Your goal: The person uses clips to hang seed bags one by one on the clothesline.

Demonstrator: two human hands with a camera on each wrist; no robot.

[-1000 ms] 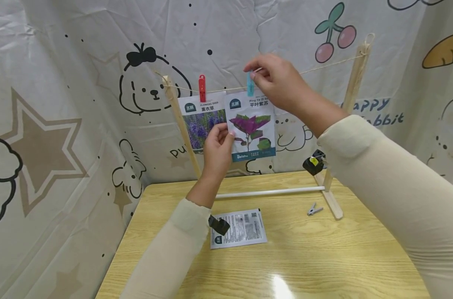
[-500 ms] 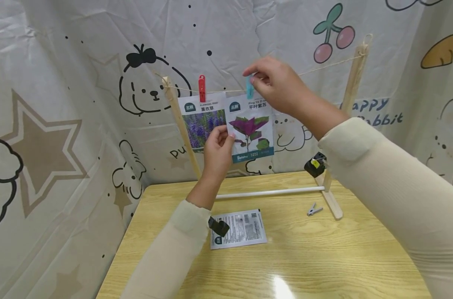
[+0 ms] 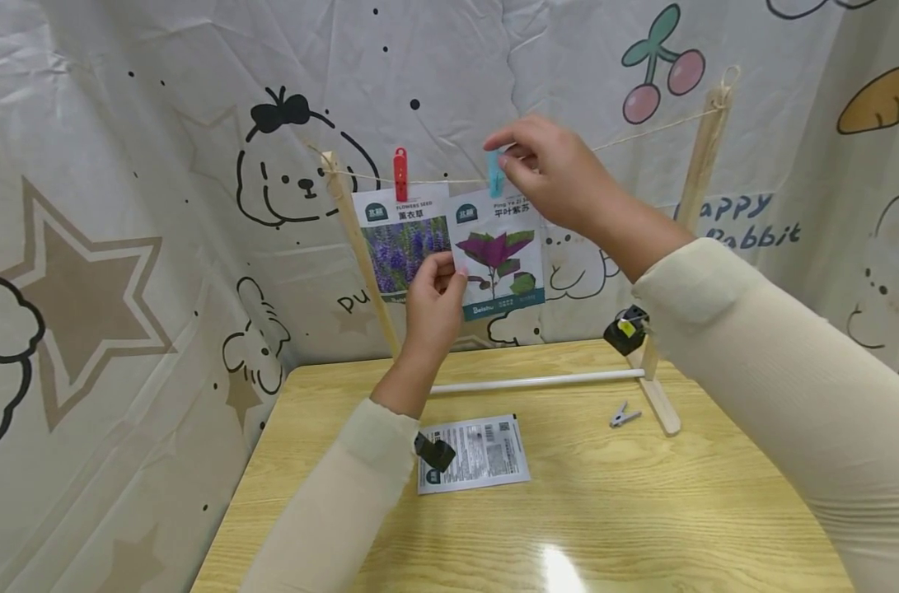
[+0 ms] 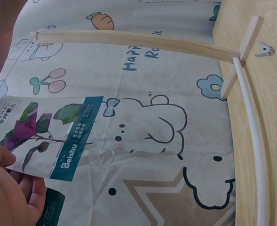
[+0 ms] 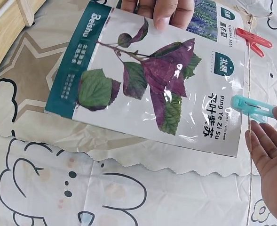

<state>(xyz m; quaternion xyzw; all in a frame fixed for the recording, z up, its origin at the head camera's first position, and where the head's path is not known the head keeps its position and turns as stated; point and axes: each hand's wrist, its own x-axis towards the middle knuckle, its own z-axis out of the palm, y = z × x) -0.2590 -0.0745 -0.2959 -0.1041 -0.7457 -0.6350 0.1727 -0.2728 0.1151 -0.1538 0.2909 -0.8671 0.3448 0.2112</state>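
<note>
My left hand [image 3: 436, 305] pinches the left edge of a seed packet [image 3: 497, 284] picturing purple leaves, thumb on its front and fingers behind. At the packet's top, a light blue clothespin [image 5: 251, 107] bites its edge along with the string [image 5: 249, 179]. My right hand [image 3: 553, 169] holds the tail end of that clothespin, the thumb against one leg; the right wrist view does not show the index finger's contact clearly. Just left hangs a lavender seed packet [image 3: 390, 247] under a red clothespin [image 3: 400, 175], partly covered by my left fingers.
Two wooden posts [image 3: 704, 156] carry the string, and a white rod [image 3: 545, 381] joins them low down. On the table [image 3: 605, 511] lie another packet [image 3: 486, 473], printed side up, and a grey clothespin [image 3: 624, 415]. A patterned cloth [image 3: 160, 272] hangs behind.
The purple-leaf packet and light blue clothespin have dropped slightly and shifted a touch left. My left hand has slid a little lower along the packet's edge.
</note>
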